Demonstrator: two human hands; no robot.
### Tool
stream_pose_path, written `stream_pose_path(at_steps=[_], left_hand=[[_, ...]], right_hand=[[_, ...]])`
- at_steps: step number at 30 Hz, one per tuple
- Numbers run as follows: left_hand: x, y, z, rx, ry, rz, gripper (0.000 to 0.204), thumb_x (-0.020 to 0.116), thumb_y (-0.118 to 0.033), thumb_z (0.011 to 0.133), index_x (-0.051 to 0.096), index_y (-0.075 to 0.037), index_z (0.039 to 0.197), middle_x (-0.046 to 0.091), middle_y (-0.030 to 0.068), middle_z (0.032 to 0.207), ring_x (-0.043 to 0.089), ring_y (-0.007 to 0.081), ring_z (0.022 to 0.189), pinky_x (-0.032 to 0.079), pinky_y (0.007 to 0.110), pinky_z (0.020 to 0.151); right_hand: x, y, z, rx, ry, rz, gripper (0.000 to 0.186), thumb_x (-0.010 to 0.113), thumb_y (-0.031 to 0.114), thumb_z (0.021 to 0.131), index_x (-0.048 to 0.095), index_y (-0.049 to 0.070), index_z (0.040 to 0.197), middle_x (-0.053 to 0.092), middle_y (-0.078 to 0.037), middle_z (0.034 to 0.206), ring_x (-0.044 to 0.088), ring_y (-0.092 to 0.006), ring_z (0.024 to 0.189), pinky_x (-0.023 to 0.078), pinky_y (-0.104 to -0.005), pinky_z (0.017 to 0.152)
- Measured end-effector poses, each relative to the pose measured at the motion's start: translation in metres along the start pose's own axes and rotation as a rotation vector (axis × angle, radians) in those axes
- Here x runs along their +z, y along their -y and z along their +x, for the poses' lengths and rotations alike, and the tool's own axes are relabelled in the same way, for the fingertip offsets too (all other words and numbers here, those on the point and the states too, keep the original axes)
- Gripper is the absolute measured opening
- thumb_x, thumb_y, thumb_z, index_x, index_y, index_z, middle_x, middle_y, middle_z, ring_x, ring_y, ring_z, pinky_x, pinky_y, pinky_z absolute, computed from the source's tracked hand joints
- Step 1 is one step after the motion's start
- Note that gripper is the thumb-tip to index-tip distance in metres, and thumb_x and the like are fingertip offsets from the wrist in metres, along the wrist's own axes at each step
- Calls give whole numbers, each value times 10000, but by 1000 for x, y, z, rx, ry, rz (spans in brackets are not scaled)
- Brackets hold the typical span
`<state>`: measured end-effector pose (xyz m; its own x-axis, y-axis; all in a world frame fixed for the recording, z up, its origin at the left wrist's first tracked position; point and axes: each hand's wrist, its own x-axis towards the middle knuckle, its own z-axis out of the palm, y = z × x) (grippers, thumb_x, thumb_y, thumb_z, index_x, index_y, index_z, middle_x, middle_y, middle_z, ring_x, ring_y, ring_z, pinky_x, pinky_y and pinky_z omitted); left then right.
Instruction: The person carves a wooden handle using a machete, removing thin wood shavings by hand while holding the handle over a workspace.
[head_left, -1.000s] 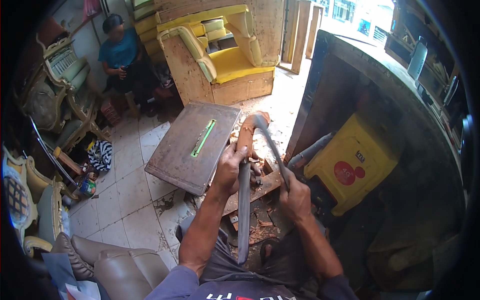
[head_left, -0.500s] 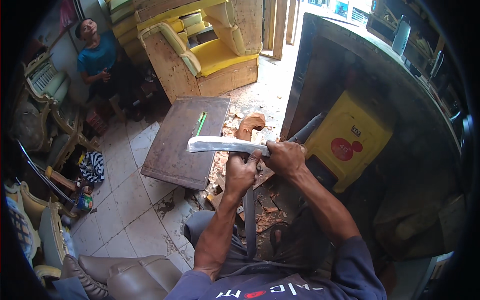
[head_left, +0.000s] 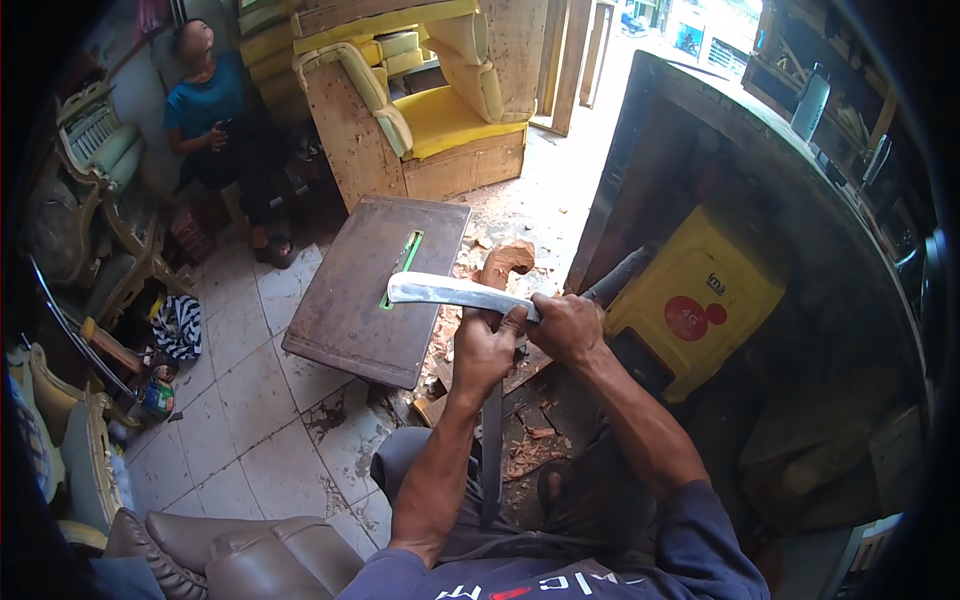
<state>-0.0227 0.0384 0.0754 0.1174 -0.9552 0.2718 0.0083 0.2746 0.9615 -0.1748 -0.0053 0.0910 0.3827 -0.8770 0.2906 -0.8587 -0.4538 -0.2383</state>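
1. Workshop with white tiled floor [head_left: 240,400], bright doorway at upper right.
2. Right hand [head_left: 570,328], centre of frame: closed in a fist round the handle end of a broad pale blade [head_left: 440,290]; handle itself hidden in the fist.
3. Left hand [head_left: 487,355], just below the blade: wrapped round a curved reddish-brown wood piece [head_left: 508,258]. Thumb close to blade, can't tell if touching.
4. Wood piece at centre, hooked top sticking up past the blade.
5. Long dark strip [head_left: 492,440] runs down below left hand, lower centre; join to wood hidden.
6. Blade overlaps dark brown table [head_left: 340,300] in view, left of centre. Shavings [head_left: 530,455] on floor, lower centre.
7. Yellow plastic stool [head_left: 740,290], right. Brown cushion [head_left: 280,555], lower left.
8. Yellow armchair [head_left: 450,120], upper centre; seated person in blue shirt [head_left: 215,105], upper left.
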Motion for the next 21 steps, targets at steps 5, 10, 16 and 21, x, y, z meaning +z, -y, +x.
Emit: stream_pose_path(at_steps=[5, 10, 16, 21], left_hand=[[18, -8, -3, -105, -269, 278, 391, 720, -295, 972, 555, 12, 1150, 655, 92, 843, 630, 205, 774, 511, 360, 747], [23, 9, 2, 8, -443, 340, 404, 736, -322, 953, 530, 1, 1083, 598, 116, 771, 620, 259, 702, 507, 400, 675], [18, 7, 8, -88, -298, 313, 451, 714, -336, 972, 512, 14, 1171, 690, 134, 937, 692, 264, 802, 552, 424, 752], [0, 7, 7, -109, -145, 125, 548, 752, -309, 949, 481, 27, 1286, 666, 134, 1120, 641, 198, 1024, 506, 344, 918]], right_hand=[[15, 2, 8, 134, 43, -22, 346, 616, 405, 922, 731, 79, 920, 712, -218, 786, 737, -365, 754, 587, -490, 695], [5, 29, 13, 295, 84, 82, 412, 600, 425, 930, 721, 33, 967, 712, -267, 854, 725, -436, 809, 574, -543, 765], [21, 12, 11, 268, 62, 86, 369, 613, 392, 889, 727, 53, 984, 721, -256, 838, 733, -421, 813, 587, -512, 791], [16, -2, 12, 66, 82, 56, 292, 691, 356, 834, 716, 74, 902, 722, -209, 790, 729, -377, 752, 582, -496, 735]])
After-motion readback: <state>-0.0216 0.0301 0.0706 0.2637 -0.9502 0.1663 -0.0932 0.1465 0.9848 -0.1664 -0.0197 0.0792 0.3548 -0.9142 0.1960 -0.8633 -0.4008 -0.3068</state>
